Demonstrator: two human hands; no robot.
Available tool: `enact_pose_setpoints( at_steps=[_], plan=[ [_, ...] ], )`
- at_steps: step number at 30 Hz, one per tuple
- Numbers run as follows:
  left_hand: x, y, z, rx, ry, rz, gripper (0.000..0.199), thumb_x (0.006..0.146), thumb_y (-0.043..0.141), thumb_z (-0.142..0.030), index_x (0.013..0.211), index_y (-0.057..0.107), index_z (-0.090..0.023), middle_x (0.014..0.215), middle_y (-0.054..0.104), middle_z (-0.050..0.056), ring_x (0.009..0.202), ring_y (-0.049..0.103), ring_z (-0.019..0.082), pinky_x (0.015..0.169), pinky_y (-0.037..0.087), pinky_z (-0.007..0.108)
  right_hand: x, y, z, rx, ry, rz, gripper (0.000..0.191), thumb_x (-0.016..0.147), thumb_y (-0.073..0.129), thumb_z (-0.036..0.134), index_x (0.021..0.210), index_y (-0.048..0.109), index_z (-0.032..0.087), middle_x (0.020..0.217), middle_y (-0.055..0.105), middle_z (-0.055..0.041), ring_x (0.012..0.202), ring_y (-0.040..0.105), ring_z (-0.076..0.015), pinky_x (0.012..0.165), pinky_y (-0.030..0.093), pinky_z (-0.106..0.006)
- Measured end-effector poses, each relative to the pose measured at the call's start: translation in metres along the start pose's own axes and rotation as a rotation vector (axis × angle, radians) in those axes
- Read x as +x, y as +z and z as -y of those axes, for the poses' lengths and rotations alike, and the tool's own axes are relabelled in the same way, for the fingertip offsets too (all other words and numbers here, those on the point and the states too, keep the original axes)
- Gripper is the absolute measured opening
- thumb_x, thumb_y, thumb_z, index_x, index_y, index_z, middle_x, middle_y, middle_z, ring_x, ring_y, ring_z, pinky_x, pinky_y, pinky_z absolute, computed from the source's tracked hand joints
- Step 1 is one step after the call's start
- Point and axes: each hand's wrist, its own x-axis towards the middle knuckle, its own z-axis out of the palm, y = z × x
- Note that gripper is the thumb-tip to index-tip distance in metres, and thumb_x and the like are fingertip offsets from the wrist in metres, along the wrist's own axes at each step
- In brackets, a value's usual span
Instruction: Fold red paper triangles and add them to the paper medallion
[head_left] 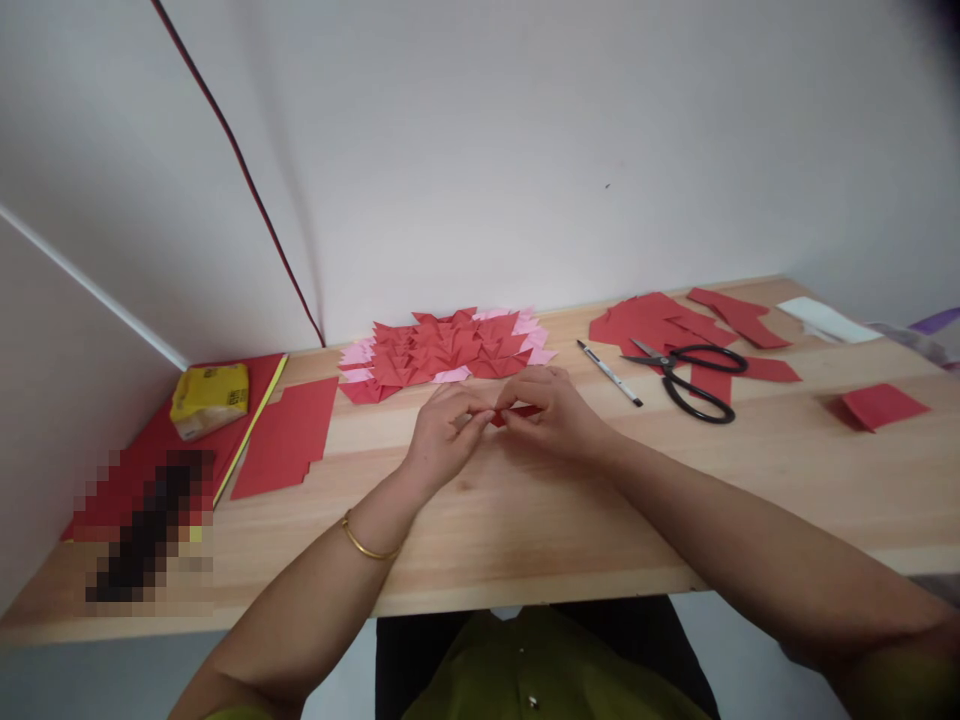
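Observation:
Over the middle of the wooden table, my left hand and my right hand meet fingertip to fingertip. Both pinch a small folded piece of red paper, most of it hidden by the fingers. Just beyond them lies a pile of folded red and pink paper pieces with pointed tips, against the wall. To the right of my right hand are a pen and black-handled scissors, the blades apart.
Cut red paper scraps and a white strip lie at the back right. A red paper square rests far right. On the left are red sheets, a yellow packet and a blurred dark object. The wooden table has its edge before me.

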Motion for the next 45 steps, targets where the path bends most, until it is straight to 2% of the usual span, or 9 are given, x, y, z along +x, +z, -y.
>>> enact_pose_setpoints(
  at_steps=[5,12,22,25,29,32,35,39,45],
  plan=[
    [0.002,-0.006,0.003,-0.029,-0.117,-0.020,0.014,0.079,0.063,-0.027,0.069,0.068,-0.018,0.070,0.064,0.003,0.073,0.056,0.016,0.072,0.043,0.028,0.002,-0.005,-0.003,0.015,0.073,-0.014,0.007,0.067,0.058,0.014,0.062,0.059,0.018,0.065,0.065,-0.0009,0.067,0.056,-0.0142,0.074,0.037,-0.030],
    [0.005,-0.016,0.014,-0.189,-0.329,-0.096,0.017,0.073,0.069,-0.033,0.068,0.069,-0.017,0.069,0.063,0.001,0.066,0.054,0.013,0.065,0.041,0.025,0.006,-0.017,-0.010,0.121,0.198,0.020,0.006,0.064,0.053,0.014,0.062,0.058,0.017,0.066,0.063,-0.0006,0.065,0.055,-0.0137,0.064,0.040,-0.026],
    [0.004,-0.006,0.022,-0.698,-0.599,-0.182,0.023,0.060,0.079,-0.034,0.066,0.068,-0.015,0.065,0.066,0.000,0.059,0.055,0.011,0.064,0.043,0.024,0.003,-0.017,-0.009,0.189,0.310,0.109,0.006,0.066,0.052,0.020,0.061,0.055,0.018,0.063,0.059,0.0014,0.062,0.051,-0.0120,0.056,0.036,-0.024],
    [0.006,-0.005,0.023,-0.781,-0.612,-0.226,0.026,0.060,0.079,-0.036,0.062,0.065,-0.014,0.060,0.062,-0.001,0.058,0.052,0.009,0.063,0.042,0.023,0.004,-0.019,-0.008,0.239,0.322,0.145,0.007,0.067,0.052,0.022,0.061,0.054,0.018,0.063,0.058,0.0013,0.062,0.050,-0.0118,0.056,0.036,-0.024],
    [0.007,-0.004,0.027,-0.844,-0.549,-0.335,0.031,0.065,0.075,-0.042,0.063,0.064,-0.014,0.058,0.057,-0.001,0.060,0.050,0.009,0.065,0.042,0.023,0.004,-0.017,-0.011,0.299,0.333,0.138,0.009,0.068,0.054,0.023,0.062,0.052,0.018,0.064,0.056,0.0009,0.062,0.049,-0.0117,0.057,0.037,-0.024],
    [0.005,-0.002,0.027,-0.794,-0.511,-0.213,0.028,0.069,0.072,-0.041,0.079,0.068,-0.015,0.068,0.061,0.000,0.065,0.053,0.010,0.068,0.044,0.024,0.003,-0.016,-0.014,0.332,0.339,0.110,0.011,0.071,0.055,0.025,0.063,0.053,0.017,0.064,0.055,0.0008,0.061,0.048,-0.0111,0.056,0.036,-0.024],
    [0.001,0.001,0.026,-0.665,-0.509,-0.034,0.025,0.067,0.075,-0.036,0.078,0.067,-0.015,0.069,0.061,-0.001,0.062,0.051,0.010,0.063,0.041,0.023,0.004,-0.016,-0.012,0.326,0.334,0.101,0.014,0.072,0.055,0.027,0.063,0.052,0.017,0.064,0.055,0.0004,0.061,0.047,-0.0110,0.056,0.036,-0.024],
    [-0.002,0.003,0.027,-0.587,-0.524,-0.045,0.030,0.071,0.071,-0.041,0.063,0.059,-0.014,0.061,0.055,-0.003,0.056,0.046,0.009,0.057,0.038,0.022,0.005,-0.018,-0.008,0.319,0.289,0.149,0.014,0.074,0.055,0.028,0.065,0.052,0.017,0.065,0.055,0.0009,0.061,0.046,-0.0105,0.057,0.036,-0.024],
    [0.000,0.003,0.027,-0.609,-0.516,-0.076,0.030,0.074,0.068,-0.041,0.064,0.060,-0.014,0.061,0.055,-0.002,0.058,0.047,0.009,0.059,0.038,0.022,0.002,-0.018,-0.015,0.296,0.272,0.274,0.011,0.076,0.054,0.027,0.071,0.056,0.017,0.067,0.055,0.0016,0.060,0.046,-0.0104,0.056,0.035,-0.023]
  ],
)
